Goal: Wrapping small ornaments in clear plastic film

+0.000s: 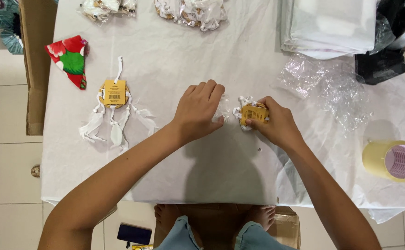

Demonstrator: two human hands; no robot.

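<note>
The table [221, 180], draped in white cloth, shows bare cloth toward its near edge in front of both hands. At mid-table the right hand [276, 122] pinches a small white feathered ornament [253, 112] with an orange tag. The left hand [200, 111], fingers curled, grips its thin clear bag [222, 111] just beside. Crinkled plastic [332, 88] lies to the right.
</note>
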